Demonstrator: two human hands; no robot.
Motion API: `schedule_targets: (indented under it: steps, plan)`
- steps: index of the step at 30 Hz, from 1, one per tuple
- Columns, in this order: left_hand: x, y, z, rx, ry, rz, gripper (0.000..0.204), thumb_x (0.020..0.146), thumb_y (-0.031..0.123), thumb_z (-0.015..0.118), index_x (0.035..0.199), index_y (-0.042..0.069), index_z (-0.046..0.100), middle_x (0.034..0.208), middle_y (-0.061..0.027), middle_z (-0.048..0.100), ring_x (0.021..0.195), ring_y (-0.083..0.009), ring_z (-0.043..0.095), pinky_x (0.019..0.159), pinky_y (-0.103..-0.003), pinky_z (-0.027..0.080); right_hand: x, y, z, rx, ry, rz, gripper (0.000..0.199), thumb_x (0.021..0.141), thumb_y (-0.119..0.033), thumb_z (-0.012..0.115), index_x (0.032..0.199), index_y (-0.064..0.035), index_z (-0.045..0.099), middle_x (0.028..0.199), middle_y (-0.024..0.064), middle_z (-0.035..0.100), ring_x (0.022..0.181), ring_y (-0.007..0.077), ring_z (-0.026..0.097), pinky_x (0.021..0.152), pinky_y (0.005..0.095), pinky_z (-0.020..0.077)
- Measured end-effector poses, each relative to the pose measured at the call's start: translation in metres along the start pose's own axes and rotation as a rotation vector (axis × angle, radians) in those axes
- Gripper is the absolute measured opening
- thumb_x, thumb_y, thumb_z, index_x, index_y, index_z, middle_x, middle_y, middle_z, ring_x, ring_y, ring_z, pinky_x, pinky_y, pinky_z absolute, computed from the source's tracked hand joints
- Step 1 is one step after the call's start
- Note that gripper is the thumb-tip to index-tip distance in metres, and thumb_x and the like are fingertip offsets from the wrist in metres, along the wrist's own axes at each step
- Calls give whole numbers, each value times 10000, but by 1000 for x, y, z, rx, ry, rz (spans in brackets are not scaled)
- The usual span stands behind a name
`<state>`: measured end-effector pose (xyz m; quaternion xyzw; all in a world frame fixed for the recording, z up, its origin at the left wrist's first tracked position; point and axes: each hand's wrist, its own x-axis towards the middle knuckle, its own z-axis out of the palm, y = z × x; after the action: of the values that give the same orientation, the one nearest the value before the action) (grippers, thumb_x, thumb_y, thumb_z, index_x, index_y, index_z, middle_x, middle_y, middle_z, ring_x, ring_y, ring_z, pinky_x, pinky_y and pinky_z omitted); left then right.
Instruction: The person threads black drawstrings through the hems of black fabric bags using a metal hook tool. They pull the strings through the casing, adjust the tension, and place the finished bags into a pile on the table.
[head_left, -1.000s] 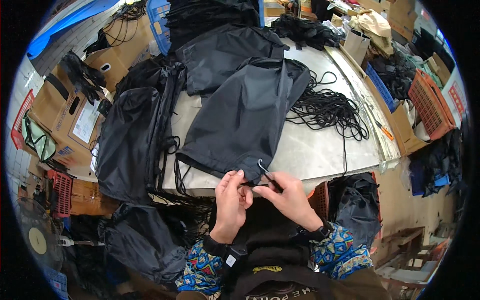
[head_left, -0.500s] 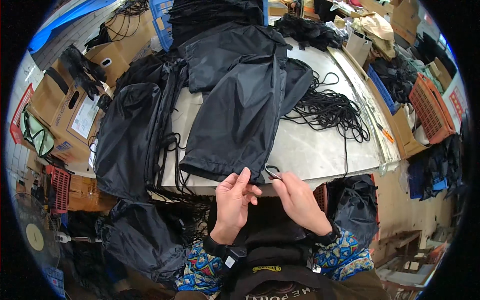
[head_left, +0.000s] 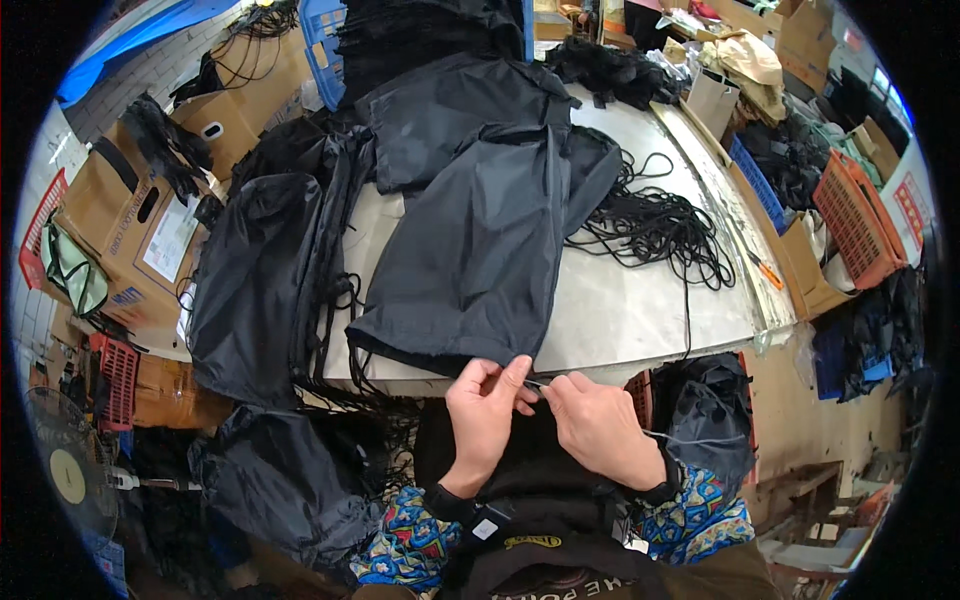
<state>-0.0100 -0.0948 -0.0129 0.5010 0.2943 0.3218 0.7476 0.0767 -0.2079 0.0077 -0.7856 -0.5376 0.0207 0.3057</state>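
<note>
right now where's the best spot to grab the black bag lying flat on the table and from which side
Probably the near hem of the black bag, from the table's front edge. That hem hangs at the edge nearest the person, where the left hand and right hand already pinch it. The far end is tucked under another black bag, and a tangle of black cord lies to the right.

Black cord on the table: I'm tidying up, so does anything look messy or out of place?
Yes. The black cord lies in a loose tangle right of the black bag, one strand trailing over the table edge. More black bags slump off the left side.
</note>
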Motion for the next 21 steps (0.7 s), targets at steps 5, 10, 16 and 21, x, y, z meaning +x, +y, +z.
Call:
schedule_targets:
  steps: [5, 10, 16, 21]
  plan:
    - [6, -9, 1, 7, 10, -23, 230, 879, 136, 641, 739, -17, 541, 626, -55, 580, 513, -108, 558, 458, -238, 464, 10, -3, 9, -11, 44, 9, 129, 817, -142, 612, 895, -54, 559, 705, 135, 570, 610, 342, 585, 529, 425, 470]
    - [39, 29, -22, -252, 109, 49, 245, 895, 192, 631, 721, 53, 529, 615, -33, 568, 451, -86, 511, 408, -213, 415, -10, 42, -66, -2, -62, -133, 280, 822, -143, 641, 1091, -73, 609, 899, 131, 653, 746, 306, 644, 614, 362, 524]
    - [17, 6, 20, 44, -282, -201, 235, 889, 185, 638, 744, 7, 583, 562, -56, 570, 467, -115, 543, 440, -242, 442, -22, 46, -67, 6, 10, -49, 157, 841, -133, 615, 953, -30, 653, 809, 140, 656, 725, 303, 646, 609, 368, 520]
    - [23, 11, 9, -85, -102, -132, 247, 919, 234, 592, 781, 35, 539, 597, -42, 557, 463, -105, 523, 401, -228, 411, -19, 25, -45, 247, 18, -71, 226, 848, -107, 609, 1032, 25, 602, 864, 182, 646, 756, 330, 641, 640, 371, 515]
